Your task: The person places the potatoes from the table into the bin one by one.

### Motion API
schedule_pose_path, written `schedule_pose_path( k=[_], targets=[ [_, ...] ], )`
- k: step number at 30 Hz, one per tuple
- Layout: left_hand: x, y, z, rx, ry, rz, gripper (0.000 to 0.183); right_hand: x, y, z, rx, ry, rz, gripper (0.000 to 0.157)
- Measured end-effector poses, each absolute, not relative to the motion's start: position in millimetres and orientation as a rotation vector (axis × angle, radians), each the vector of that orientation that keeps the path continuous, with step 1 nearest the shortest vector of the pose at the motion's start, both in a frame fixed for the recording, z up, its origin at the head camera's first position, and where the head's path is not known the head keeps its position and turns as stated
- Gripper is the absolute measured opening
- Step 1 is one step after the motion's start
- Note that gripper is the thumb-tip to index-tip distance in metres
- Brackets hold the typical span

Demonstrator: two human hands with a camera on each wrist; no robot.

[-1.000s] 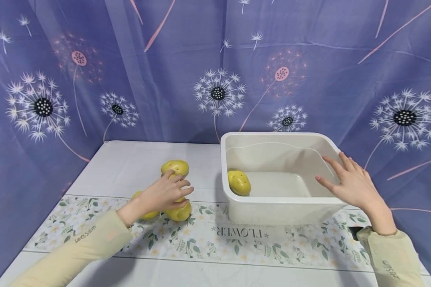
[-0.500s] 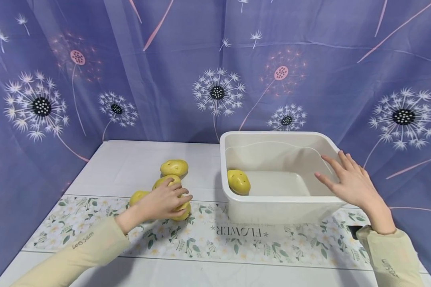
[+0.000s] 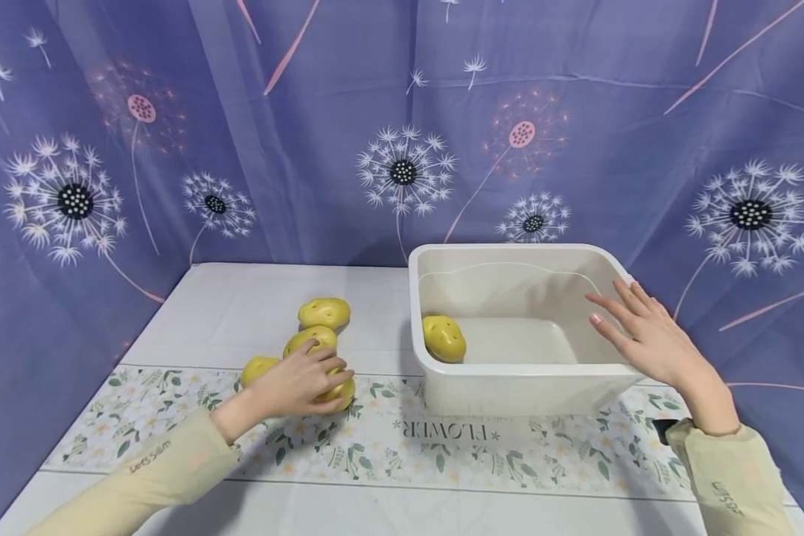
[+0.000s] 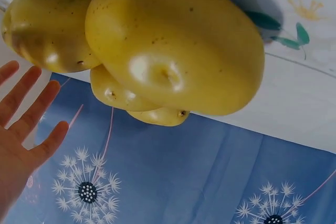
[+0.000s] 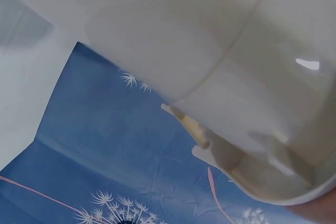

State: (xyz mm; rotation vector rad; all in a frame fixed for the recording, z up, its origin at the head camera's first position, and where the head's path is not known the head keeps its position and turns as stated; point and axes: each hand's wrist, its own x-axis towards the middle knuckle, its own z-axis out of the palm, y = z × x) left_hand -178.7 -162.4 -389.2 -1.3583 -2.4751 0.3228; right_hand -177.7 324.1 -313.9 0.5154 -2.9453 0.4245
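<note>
Several yellow potatoes lie clustered on the left side of the table; the farthest potato (image 3: 324, 314) sits behind another potato (image 3: 310, 339). Over the nearer ones is my left hand (image 3: 288, 385), partly hiding the front potato (image 3: 342, 394) and a left potato (image 3: 257, 369). In the left wrist view its spread fingers (image 4: 35, 111) show a gap from the big potato (image 4: 173, 45); nothing is gripped. At the right rim of a white plastic bin (image 3: 536, 370), my right hand (image 3: 653, 339) stays with extended fingers. One potato (image 3: 444, 339) lies in the bin's left end.
A white table (image 3: 254, 290) carries a floral strip (image 3: 402, 461) with the printed word FLOWER. Purple dandelion-print cloth (image 3: 308, 186) hangs behind and on both sides. The bin's raised walls stand right of the potato cluster.
My left hand has drawn slightly left and down, uncovering more of the second potato. At the bin's rim the right fingers have shifted a little. The potatoes appear to stay put.
</note>
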Motion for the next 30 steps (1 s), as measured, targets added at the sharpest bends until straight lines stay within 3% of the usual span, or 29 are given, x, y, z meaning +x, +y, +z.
schedule_pose_path(
  k=[9, 30],
  targets=[
    [-175.1, -167.8, -396.7, -1.35, -2.471, 0.27, 0.038, -175.9, 323.0, -313.6, 0.572, -2.944, 0.43, 0.046],
    [-177.0, -177.3, -408.2, -1.362, -2.539, 0.26, 0.069, -174.6, 321.3, -312.5, 0.561, -2.926, 0.461, 0.046]
  ],
)
